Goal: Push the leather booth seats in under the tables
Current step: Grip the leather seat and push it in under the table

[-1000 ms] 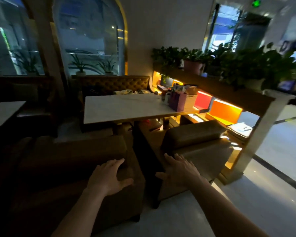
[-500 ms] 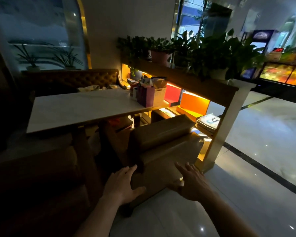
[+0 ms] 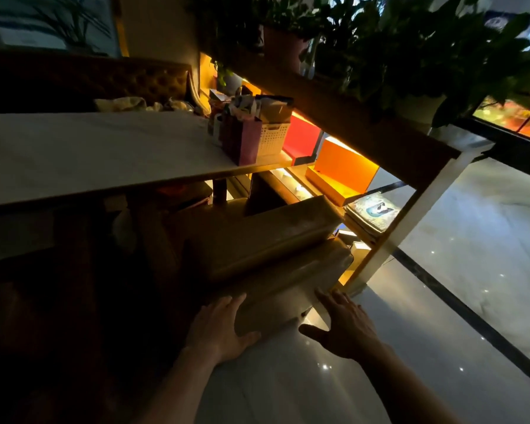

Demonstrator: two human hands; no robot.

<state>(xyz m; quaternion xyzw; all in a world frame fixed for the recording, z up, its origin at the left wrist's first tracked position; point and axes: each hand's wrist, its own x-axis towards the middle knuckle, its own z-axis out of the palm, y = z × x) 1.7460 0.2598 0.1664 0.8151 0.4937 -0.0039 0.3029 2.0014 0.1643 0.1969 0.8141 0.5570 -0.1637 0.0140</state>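
Note:
A tan leather booth seat (image 3: 266,249) stands at the near right end of the white marble table (image 3: 83,154), its front part in shadow under the tabletop. My left hand (image 3: 218,328) lies flat on the seat's back, fingers spread. My right hand (image 3: 341,325) is spread at the seat's lower right corner, fingertips at its edge. Neither hand grips anything. A second leather seat (image 3: 37,316) to the left is almost lost in the dark.
A wooden divider shelf (image 3: 364,133) with potted plants (image 3: 410,50) runs along the right, its white post (image 3: 410,215) close to the seat's right side. Red and orange boxes and magazines (image 3: 371,212) fill the shelf. Bags and a basket (image 3: 257,133) stand on the table. Glossy floor (image 3: 441,301) lies right.
Both hands have shifted from the left seat and the gap onto the right seat's back. The view has swung right and closer, and the seat stands further in under the table.

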